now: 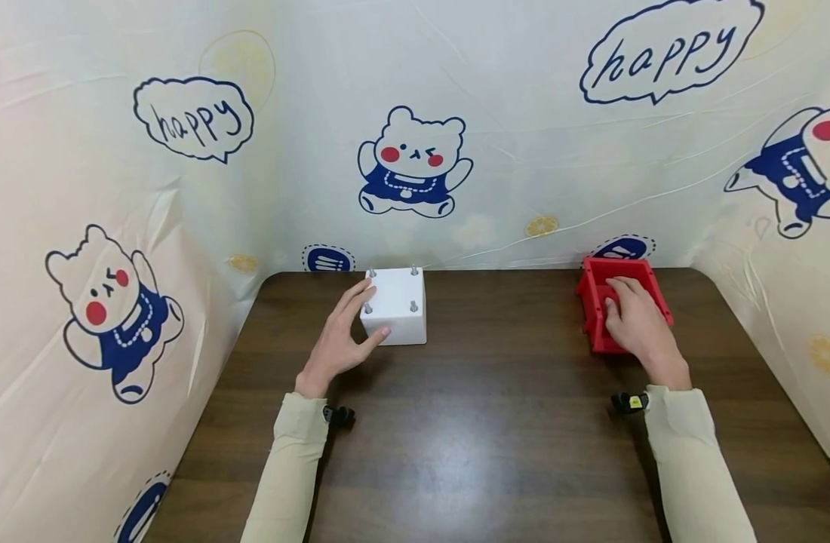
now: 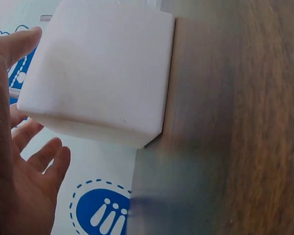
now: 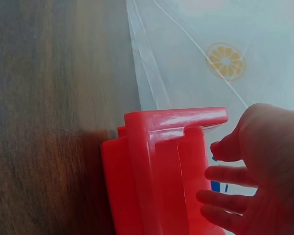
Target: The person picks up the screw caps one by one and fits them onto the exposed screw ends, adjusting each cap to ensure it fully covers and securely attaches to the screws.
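Observation:
A white block (image 1: 396, 294) with several metal screws (image 1: 413, 306) standing up from its top sits near the table's back edge. Around its left side, my left hand (image 1: 335, 341) has its thumb near the front face and its fingers close to the top screws. In the left wrist view the block's side (image 2: 105, 68) fills the middle, with thumb and fingers spread beside it. At the back right is a red plastic bin (image 1: 597, 332). My right hand (image 1: 637, 320) reaches over the bin's opening, fingers loosely bent. The hand partly hides the bin's inside.
The brown wooden table (image 1: 456, 452) reaches back to a pale printed curtain (image 1: 510, 173) that hangs close behind the block and bin. Dark wrist devices (image 1: 339, 416) sit at both cuffs.

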`<action>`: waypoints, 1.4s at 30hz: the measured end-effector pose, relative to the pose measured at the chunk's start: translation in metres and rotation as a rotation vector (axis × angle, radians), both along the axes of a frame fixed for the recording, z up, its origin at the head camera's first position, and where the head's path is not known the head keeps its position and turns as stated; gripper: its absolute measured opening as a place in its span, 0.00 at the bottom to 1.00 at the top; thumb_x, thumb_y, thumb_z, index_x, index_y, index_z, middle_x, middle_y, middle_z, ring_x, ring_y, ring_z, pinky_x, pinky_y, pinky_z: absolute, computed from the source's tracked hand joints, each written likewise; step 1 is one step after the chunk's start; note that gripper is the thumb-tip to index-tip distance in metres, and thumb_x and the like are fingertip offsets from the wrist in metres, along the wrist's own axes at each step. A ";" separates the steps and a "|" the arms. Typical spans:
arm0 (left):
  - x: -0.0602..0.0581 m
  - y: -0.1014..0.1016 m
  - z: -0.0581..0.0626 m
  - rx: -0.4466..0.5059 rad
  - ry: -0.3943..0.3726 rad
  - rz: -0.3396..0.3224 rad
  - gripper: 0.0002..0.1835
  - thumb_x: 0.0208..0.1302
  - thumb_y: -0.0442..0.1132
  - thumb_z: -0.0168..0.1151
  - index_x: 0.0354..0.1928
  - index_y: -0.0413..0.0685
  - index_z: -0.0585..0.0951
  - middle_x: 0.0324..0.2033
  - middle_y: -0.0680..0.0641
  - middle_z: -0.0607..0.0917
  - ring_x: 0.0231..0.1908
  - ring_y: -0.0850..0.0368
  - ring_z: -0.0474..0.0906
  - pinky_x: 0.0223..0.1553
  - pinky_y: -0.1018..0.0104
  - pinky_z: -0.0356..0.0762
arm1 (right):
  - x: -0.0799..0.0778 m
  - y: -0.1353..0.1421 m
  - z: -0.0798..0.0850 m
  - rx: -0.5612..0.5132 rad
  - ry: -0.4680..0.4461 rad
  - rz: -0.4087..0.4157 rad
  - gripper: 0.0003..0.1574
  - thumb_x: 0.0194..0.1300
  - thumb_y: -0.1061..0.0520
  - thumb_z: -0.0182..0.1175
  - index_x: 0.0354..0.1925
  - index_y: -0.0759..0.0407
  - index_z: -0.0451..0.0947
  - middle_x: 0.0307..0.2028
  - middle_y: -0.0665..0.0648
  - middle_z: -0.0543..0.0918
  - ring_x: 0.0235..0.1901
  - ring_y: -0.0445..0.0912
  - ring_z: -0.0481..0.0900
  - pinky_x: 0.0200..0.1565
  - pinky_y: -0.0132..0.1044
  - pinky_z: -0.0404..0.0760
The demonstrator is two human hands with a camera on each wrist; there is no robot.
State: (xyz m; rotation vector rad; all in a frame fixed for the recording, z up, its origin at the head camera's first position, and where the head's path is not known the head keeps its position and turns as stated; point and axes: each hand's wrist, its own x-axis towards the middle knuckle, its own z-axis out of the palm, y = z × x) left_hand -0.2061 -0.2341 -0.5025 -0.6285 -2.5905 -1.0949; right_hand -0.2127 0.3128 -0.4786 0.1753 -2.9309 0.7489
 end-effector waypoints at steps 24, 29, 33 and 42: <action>-0.005 0.005 -0.009 0.056 0.069 0.004 0.37 0.70 0.43 0.73 0.79 0.54 0.71 0.81 0.50 0.67 0.79 0.46 0.63 0.77 0.36 0.63 | -0.010 0.003 -0.008 0.041 -0.054 0.012 0.34 0.76 0.62 0.57 0.75 0.73 0.64 0.72 0.78 0.66 0.70 0.73 0.64 0.66 0.77 0.68; -0.005 0.005 -0.008 0.059 0.056 0.003 0.37 0.71 0.44 0.73 0.79 0.54 0.71 0.80 0.50 0.67 0.79 0.46 0.63 0.77 0.37 0.64 | -0.012 0.003 -0.010 0.048 -0.048 0.008 0.34 0.76 0.62 0.57 0.74 0.74 0.66 0.72 0.78 0.67 0.69 0.73 0.65 0.67 0.77 0.69; -0.005 0.006 -0.007 0.047 0.039 0.003 0.37 0.72 0.45 0.72 0.79 0.55 0.71 0.81 0.51 0.66 0.79 0.47 0.63 0.77 0.37 0.65 | -0.014 0.005 -0.012 0.056 -0.059 0.003 0.34 0.75 0.61 0.59 0.72 0.75 0.66 0.71 0.78 0.67 0.68 0.73 0.66 0.66 0.77 0.69; -0.004 0.005 -0.007 0.047 0.019 0.013 0.37 0.72 0.45 0.72 0.79 0.58 0.70 0.81 0.53 0.65 0.79 0.49 0.63 0.77 0.39 0.65 | -0.020 0.007 -0.016 0.067 -0.072 0.031 0.34 0.74 0.62 0.60 0.72 0.76 0.66 0.69 0.78 0.67 0.67 0.73 0.66 0.64 0.77 0.71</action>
